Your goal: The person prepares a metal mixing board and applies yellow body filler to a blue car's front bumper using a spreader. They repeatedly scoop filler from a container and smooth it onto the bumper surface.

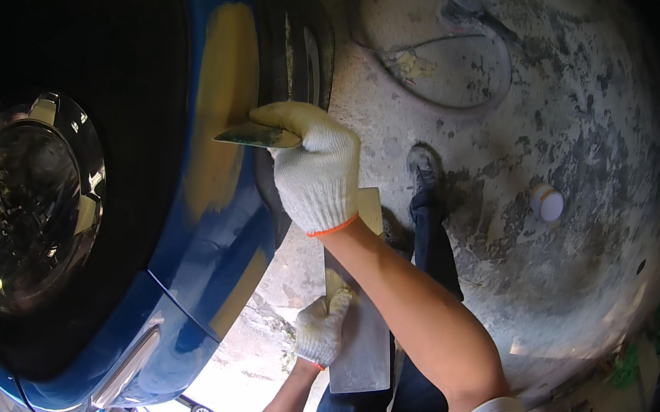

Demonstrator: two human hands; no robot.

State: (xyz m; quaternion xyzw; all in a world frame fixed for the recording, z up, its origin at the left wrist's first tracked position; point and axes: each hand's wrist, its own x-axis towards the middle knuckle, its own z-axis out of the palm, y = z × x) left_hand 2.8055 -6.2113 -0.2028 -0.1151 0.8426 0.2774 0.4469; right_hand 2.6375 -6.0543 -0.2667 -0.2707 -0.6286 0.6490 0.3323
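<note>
Gloved right hand [316, 168] closed around a spreader [253, 134], blade edge touching yellow filler [223, 104] on the blue fender [222, 226], left hand [322, 327] lower down, fingers curled on a flat board [363, 344], headlight [25, 200] to the left, stained concrete floor [583, 129] beyond.

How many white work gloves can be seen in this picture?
2. The right hand wears one, holding a putty knife against the blue car fender. The left hand wears the other, lower down, holding a flat board.
</note>
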